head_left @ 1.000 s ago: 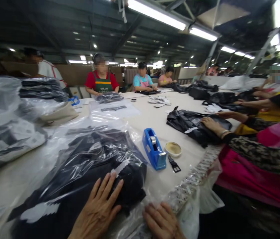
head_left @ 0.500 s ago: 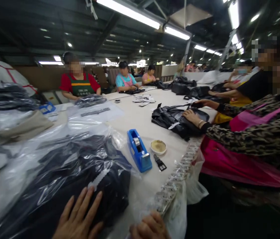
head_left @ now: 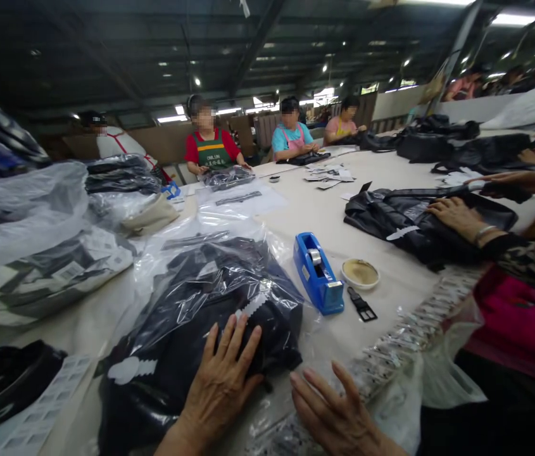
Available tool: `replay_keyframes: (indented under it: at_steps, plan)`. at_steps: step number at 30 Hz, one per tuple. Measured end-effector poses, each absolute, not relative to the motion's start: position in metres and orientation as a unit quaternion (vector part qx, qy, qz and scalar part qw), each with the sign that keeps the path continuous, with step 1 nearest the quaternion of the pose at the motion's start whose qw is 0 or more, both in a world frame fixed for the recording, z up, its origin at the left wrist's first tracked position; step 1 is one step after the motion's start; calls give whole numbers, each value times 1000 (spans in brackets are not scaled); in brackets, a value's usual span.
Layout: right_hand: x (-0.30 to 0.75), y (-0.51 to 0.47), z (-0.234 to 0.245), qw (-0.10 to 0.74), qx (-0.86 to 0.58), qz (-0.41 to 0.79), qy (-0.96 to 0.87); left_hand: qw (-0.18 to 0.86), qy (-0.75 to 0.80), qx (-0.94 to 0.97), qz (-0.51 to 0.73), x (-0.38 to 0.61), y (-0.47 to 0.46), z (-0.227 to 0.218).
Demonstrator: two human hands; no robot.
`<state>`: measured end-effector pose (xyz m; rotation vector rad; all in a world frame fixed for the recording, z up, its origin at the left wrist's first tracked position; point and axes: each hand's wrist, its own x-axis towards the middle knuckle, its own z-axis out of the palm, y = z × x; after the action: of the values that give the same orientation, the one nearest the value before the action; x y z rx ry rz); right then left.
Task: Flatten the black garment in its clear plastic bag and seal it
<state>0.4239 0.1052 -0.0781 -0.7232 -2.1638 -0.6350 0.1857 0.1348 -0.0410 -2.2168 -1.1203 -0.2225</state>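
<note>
A black bag (head_left: 186, 316) in a clear plastic bag (head_left: 153, 259) lies on the table before me, with white paper tags (head_left: 130, 370) showing on it. My left hand (head_left: 220, 373) rests flat on the bag's front, fingers spread, open. Right of the bag, my right hand (head_left: 331, 408) is over the near table edge, its fingers apart and nothing visible in them. A blue tape dispenser (head_left: 318, 275) stands just beyond the bag. Beside it are a round shallow dish (head_left: 361, 273) and a short black buckle strap (head_left: 361, 305).
At right, a co-worker's hand (head_left: 459, 218) presses on another black bag (head_left: 404, 218). Several co-workers sit along the far side. Wrapped bags (head_left: 49, 272) are piled at left, near a black bowl-like object (head_left: 8, 380) and a label sheet (head_left: 44, 405). Hardware strips (head_left: 409, 335) line the right edge.
My view has swung left, so things appear further right. My right hand has gone from curled closed to spread fingers. The left hand stays flat on the wrapped bag.
</note>
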Motion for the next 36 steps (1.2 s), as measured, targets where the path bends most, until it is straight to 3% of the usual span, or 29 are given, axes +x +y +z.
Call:
replay_keyframes:
  at_steps: [11,21,29,36]
  plan:
    - [431,115,-81,394,-280,-101,-870,234,-408,-869,-155,181,131,-42]
    - [432,113,-74,383,-227,-168,-880,237,-352,-885,-192,181,125,-46]
    - [424,131,-64,336,-235,-114,-905,186,-342,-875,-288,179,133,-61]
    - [425,132,-68,361,-226,-58,-903,229,-332,-895,-192,175,131,-41]
